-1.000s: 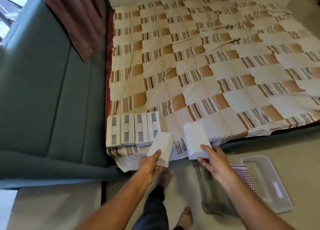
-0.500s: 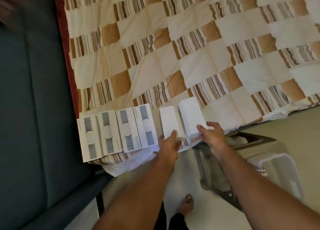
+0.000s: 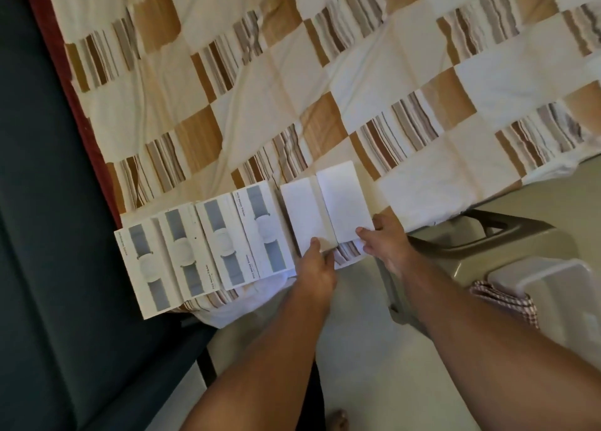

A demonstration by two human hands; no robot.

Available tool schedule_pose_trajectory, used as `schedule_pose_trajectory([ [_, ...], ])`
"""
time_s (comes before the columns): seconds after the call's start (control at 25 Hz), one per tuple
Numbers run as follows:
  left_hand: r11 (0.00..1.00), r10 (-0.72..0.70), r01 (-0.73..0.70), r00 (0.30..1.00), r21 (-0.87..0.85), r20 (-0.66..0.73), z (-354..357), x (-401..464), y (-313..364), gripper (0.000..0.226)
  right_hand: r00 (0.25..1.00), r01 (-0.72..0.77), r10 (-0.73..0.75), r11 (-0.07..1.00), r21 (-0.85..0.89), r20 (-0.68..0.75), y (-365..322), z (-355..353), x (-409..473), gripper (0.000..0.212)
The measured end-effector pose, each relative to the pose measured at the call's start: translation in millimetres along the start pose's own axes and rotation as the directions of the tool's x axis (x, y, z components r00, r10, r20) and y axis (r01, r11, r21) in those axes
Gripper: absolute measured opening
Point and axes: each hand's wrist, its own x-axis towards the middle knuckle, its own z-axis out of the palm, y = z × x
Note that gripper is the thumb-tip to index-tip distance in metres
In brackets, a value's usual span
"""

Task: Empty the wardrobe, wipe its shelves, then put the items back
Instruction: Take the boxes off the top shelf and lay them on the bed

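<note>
Head view looks down on six slim white cardboard boxes laid side by side along the near edge of a bed: four printed with grey watch-strap pictures (image 3: 208, 245) to the left, and two plain white ones (image 3: 325, 209) at the right end of the row, touching each other. The left hand (image 3: 317, 268) rests its fingertips on the near end of the left plain box; the right hand (image 3: 385, 238) pinches the near right corner of the other, thumb on top. Judging by this, emptying is under way, with the boxes parked on the bed; no wardrobe or shelf is in sight, so wiping and putting back seem yet to come. Bedding is a wrinkled patchwork cover of cream, tan and striped squares (image 3: 325, 73), soft enough that the row sits slightly uneven. A dark teal padded panel (image 3: 42, 203) runs along the left. On the pale floor (image 3: 374, 365) at right stand a grey-brown plastic tub (image 3: 514, 235) and a clear plastic bin (image 3: 553, 287) with a red checked cloth (image 3: 500, 300) draped on its rim.
</note>
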Motion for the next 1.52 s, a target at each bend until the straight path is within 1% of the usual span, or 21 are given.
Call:
schedule_pose_trajectory([
  [0.04, 0.996, -0.01, 0.008, 1.0, 0.093, 0.025, -3.3, -0.1, -3.7, 0.032, 1.0, 0.013, -0.014, 1.0, -0.009, -0.028, 1.6, -4.4, -5.3, 0.042],
  [0.08, 0.978, -0.009, 0.001, 0.999, 0.21, 0.035, -5.0, -9.0, -7.6, 0.023, 0.997, 0.029, -0.03, 0.999, -0.024, -0.066, 3.2, -13.1, -14.9, 0.041],
  [0.12, 0.958, -0.005, -0.009, 0.999, 0.285, 0.049, -8.0, -13.7, -10.0, 0.015, 0.994, 0.053, -0.055, 0.998, -0.025, -0.093, 5.0, -21.9, -25.1, 0.036],
  [0.16, 0.926, 0.029, -0.048, 0.998, 0.375, 0.055, -9.6, -22.2, -12.7, 0.014, 0.99, 0.083, -0.083, 0.997, -0.002, -0.113, 7.4, -32.8, -37.9, 0.028],
  [0.24, 0.806, 0.159, -0.223, 0.974, 0.548, 0.162, -7.8, -52.3, -20.2, 0.019, 0.979, 0.174, -0.163, 0.98, 0.092, -0.12, 15.7, -62.4, -77.9, 0.015],
  [0.28, 0.74, 0.225, -0.328, 0.943, 0.588, 0.243, -5.3, -71.0, -26.5, 0.02, 0.971, 0.219, -0.202, 0.966, 0.141, -0.125, 21.7, -78.0, -100.7, 0.015],
  [0.36, 0.598, 0.32, -0.522, 0.851, 0.608, 0.416, 1.8, -120.7, -45.2, 0.013, 0.946, 0.309, -0.275, 0.927, 0.215, -0.172, 30.6, -107.7, -153.4, 0.023],
  [0.4, 0.528, 0.329, -0.594, 0.802, 0.606, 0.499, 5.0, -146.5, -56.9, 0.01, 0.93, 0.346, -0.299, 0.907, 0.239, -0.212, 36.9, -121.5, -181.4, 0.026],
  [0.48, 0.389, 0.25, -0.723, 0.679, 0.57, 0.69, 5.3, -199.1, -97.8, 0.007, 0.88, 0.427, -0.325, 0.862, 0.274, -0.346, 64.3, -155.2, -248.0, 0.028],
  [0.52, 0.348, 0.218, -0.771, 0.62, 0.534, 0.753, 5.3, -213.2, -109.2, 0.007, 0.866, 0.446, -0.324, 0.844, 0.297, -0.38, 73.3, -163.8, -268.6, 0.026],
  [0.56, 0.279, 0.156, -0.816, 0.558, 0.506, 0.815, -2.0, -237.2, -133.7, 0.006, 0.838, 0.477, -0.316, 0.82, 0.317, -0.446, 93.7, -176.5, -303.0, 0.024],
  [0.64, 0.174, 0.013, -0.883, 0.444, 0.435, 0.896, -24.5, -284.3, -186.3, 0.007, 0.769, 0.548, -0.303, 0.766, 0.336, -0.562, 140.3, -197.7, -372.0, 0.019],
  [0.72, 0.114, -0.146, -0.928, 0.338, 0.355, 0.93, -57.2, -330.9, -244.4, 0.008, 0.686, 0.601, -0.257, 0.728, 0.331, -0.68, 195.0, -215.2, -441.4, 0.019],
  [0.8, 0.097, -0.294, -0.949, 0.259, 0.299, 0.92, -92.4, -367.5, -300.9, 0.006, 0.591, 0.634, -0.164, 0.699, 0.329, -0.79, 252.5, -229.5, -507.2, 0.02],
  [0.88, 0.082, -0.454, -0.964, 0.188, 0.252, 0.871, -133.2, -402.1, -361.7, 0.003, 0.456, 0.672, -0.025, 0.665, 0.326, -0.89, 315.4, -239.3, -576.3, 0.023],
  [0.96, 0.066, -0.588, -0.977, 0.127, 0.203, 0.799, -174.8, -432.4, -417.3, 0.005, 0.309, 0.708, 0.105, 0.638, 0.302, -0.945, 373.8, -244.9, -639.7, 0.024],
  [1.04, 0.057, -0.709, -0.987, 0.067, 0.153, 0.702, -214.3, -461.4, -466.4, 0.005, 0.177, 0.74, 0.232, 0.609, 0.285, -0.956, 423.7, -246.0, -693.4, 0.024],
  [1.12, 0.046, -0.816, -0.994, 0.021, 0.1, 0.578, -253.5, -487.3, -515.1, 0.005, 0.055, 0.763, 0.349, 0.59, 0.265, -0.935, 469.8, -242.3, -741.4, 0.023],
  [1.24, 0.059, -0.923, -0.998, -0.045, 0.024, 0.381, -304.0, -516.6, -585.3, 0.005, -0.095, 0.769, 0.478, 0.592, 0.241, -0.873, 525.5, -232.5, -797.9, 0.023],
  [1.36, 0.092, -0.975, -0.995, -0.096, -0.031, 0.198, -344.4, -536.9, -647.3, 0.007, -0.221, 0.758, 0.573, 0.61, 0.231, -0.789, 566.5, -224.0, -842.3, 0.024],
  [1.52, 0.153, -0.988, -0.987, -0.153, -0.045, -0.02, -391.6, -558.6, -718.8, 0.007, -0.355, 0.699, 0.648, 0.663, 0.268, -0.674, 610.0, -217.6, -898.9, 0.027],
])
